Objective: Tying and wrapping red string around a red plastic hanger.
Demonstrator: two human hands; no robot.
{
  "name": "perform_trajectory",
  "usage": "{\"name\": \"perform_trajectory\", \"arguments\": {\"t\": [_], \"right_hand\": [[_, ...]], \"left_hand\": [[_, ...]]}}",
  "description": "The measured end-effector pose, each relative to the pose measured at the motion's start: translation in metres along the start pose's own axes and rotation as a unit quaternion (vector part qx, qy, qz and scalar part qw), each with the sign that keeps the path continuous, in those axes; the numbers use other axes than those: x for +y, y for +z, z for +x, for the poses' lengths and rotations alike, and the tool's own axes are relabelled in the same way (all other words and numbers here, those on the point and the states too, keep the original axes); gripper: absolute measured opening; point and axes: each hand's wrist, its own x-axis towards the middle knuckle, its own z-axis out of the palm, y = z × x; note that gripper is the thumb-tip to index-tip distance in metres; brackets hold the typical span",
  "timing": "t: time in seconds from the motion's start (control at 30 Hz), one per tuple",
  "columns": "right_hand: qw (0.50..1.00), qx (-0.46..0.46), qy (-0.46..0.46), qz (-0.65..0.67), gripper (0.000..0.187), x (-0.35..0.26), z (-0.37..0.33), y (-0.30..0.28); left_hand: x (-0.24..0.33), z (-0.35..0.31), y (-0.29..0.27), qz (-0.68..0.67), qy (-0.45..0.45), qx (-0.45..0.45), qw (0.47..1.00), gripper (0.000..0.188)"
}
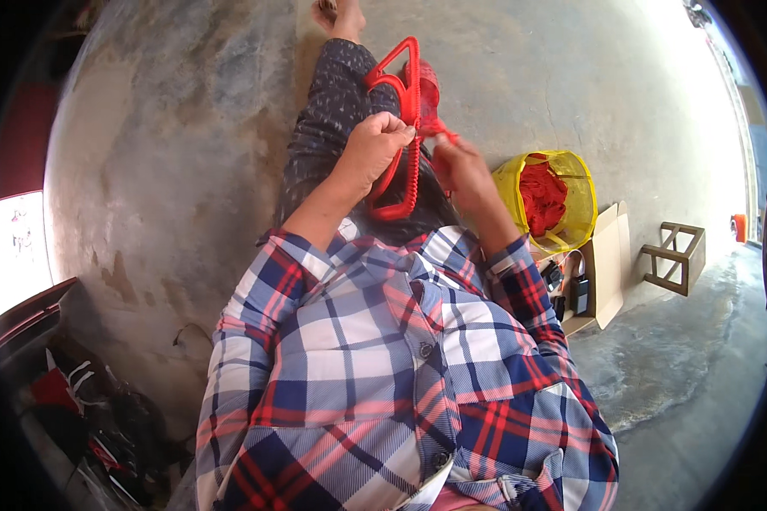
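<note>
A red looped frame [412, 85] with a ridged, cord-wrapped edge stands over my dark-trousered legs [324, 111]. At the middle of that edge, my left hand [371, 149] pinches it between thumb and fingertips. Close by on the right, my right hand [464, 170] is closed on a red cord [439, 129] that runs to the frame; motion blurs its fingers. Part of the frame's lower end rests against my lap. Behind its upper part is a red shoe-like shape [429, 85], partly covered.
To my right stands a yellow mesh basket [581, 196] filled with red cord [541, 200]. Beside it, an open cardboard box [609, 264] holds dark devices. A small wooden stool [677, 255] stands farther right on the concrete floor [187, 128]. Dark clutter [102, 426] lies at the lower left.
</note>
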Motion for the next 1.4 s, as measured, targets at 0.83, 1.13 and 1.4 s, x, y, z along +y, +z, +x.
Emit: {"name": "perform_trajectory", "arguments": {"t": [0.83,1.13,1.4], "right_hand": [[0.992,0.064,-0.098,0.053,0.016,0.004,-0.046,-0.089],[0.968,-0.172,-0.03,0.179,0.034,-0.005,-0.037,-0.038],[0.928,-0.254,0.076,0.26,0.042,-0.004,-0.021,-0.021]], "left_hand": [[-0.032,0.019,0.001,-0.243,-0.189,-0.026,0.951,0.009],[0.004,-0.027,0.013,0.339,0.343,0.033,0.876,0.028],[0.05,-0.017,-0.022,-0.429,0.076,-0.223,0.872,0.021]]}}
